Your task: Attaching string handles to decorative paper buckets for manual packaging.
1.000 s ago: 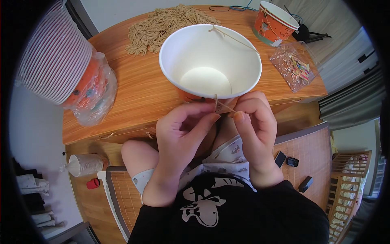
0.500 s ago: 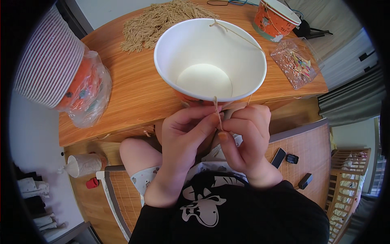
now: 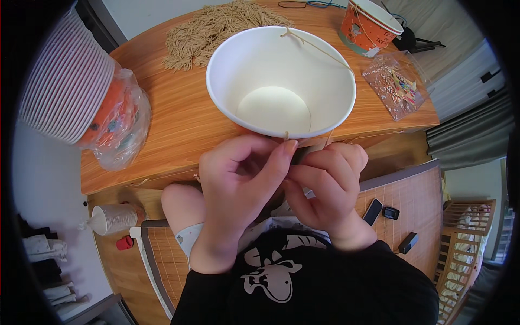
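Note:
A large paper bucket (image 3: 279, 70), white inside with orange showing on its outer wall, stands tilted toward me at the table's front edge. A tan string (image 3: 317, 50) passes through the far rim and runs over the right side; its other end comes through a hole at the near rim. Just below that hole my left hand (image 3: 241, 176) has thumb and finger pinched on the string, close against the bucket. My right hand (image 3: 327, 184) is closed beside it, fingertips pressed together at the string. The fingers mostly hide the string's end between them.
Behind the bucket lies a heap of cut tan strings (image 3: 211, 35) on the wooden table (image 3: 168, 116). Stacked paper buckets (image 3: 67, 81), partly in clear plastic, rise at left. A strung orange bucket (image 3: 368, 27) and a clear tray of small pieces (image 3: 398, 84) sit at right.
My left hand has turned and moved up to the near rim, its thumb now by the hole. The string between my hands, visible before, is now mostly covered by fingers.

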Available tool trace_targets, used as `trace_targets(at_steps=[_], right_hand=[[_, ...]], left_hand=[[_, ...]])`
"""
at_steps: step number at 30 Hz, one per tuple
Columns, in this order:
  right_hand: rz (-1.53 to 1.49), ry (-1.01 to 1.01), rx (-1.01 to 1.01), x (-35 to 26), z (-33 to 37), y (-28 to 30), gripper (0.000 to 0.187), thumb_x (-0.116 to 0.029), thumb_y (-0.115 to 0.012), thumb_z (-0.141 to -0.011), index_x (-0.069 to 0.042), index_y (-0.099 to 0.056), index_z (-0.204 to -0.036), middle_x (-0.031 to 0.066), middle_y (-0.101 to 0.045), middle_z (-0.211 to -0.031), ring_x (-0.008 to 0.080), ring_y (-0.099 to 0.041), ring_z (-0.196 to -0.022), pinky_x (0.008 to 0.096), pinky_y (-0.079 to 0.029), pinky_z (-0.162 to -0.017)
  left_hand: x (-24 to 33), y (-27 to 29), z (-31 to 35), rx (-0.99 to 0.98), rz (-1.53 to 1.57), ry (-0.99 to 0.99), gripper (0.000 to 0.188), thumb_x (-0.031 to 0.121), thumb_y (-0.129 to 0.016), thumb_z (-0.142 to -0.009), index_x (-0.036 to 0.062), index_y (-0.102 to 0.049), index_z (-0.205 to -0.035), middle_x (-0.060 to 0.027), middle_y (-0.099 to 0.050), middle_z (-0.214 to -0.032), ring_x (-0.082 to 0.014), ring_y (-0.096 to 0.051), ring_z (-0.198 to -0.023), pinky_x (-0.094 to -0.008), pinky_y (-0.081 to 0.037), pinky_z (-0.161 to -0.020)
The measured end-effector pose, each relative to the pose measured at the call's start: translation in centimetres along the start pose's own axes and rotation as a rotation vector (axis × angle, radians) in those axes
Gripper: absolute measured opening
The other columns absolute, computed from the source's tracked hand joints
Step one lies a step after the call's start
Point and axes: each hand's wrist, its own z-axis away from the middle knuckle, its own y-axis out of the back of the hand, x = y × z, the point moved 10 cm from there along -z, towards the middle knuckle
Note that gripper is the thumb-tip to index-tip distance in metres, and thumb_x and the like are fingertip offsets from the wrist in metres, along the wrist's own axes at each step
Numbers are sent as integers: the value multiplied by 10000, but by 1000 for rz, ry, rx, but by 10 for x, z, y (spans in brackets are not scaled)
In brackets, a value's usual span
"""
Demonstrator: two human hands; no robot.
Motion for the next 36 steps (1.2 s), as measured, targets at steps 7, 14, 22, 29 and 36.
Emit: trace_targets(at_steps=[7, 14, 22, 29, 36], right_hand=[[-30, -42, 19, 8, -4, 9, 265, -154, -790, -642, -147, -680, -883, 1, -599, -877, 214, -551, -846, 368, -337, -791], [-212, -131, -4, 20, -9, 11, 232, -87, -782, -676, -114, -675, -881, 35, -618, -870, 235, -555, -833, 357, -364, -775], [-215, -119, -9, 25, -21, 16, 197, -80, -763, -714, -116, -671, -885, 32, -643, -893, 238, -574, -862, 352, -371, -796], [-371, -179, -44, 81, -56, -8, 64, -99, -699, -820, -87, -640, -842, 46, -648, -863, 258, -594, -870, 368, -390, -823], [-108, -24, -133, 99, -96, -42, 133, -179, -718, -833, -111, -627, -765, 6, -633, -712, 209, -617, -782, 375, -396, -735]], left_hand=[[26, 7, 5, 110, -361, -311, 82, 26, -682, -912, -22, -634, -867, -37, -583, -749, -82, -512, -602, -195, -396, -544], [20, 10, 13, 136, -348, -364, 80, 44, -683, -925, -10, -625, -939, -63, -602, -857, -103, -552, -667, -215, -440, -604], [33, 1, -1, -25, -383, -294, 87, 2, -694, -892, 7, -659, -971, -84, -707, -889, -108, -666, -727, -222, -517, -640], [29, -17, -79, -313, -579, -279, 75, 17, -693, -885, 15, -667, -956, -44, -714, -807, -67, -627, -656, -214, -500, -599], [-15, 1, -159, -282, -369, -341, 66, 44, -688, -919, 9, -679, -975, -15, -690, -908, -50, -623, -797, -191, -499, -655]])
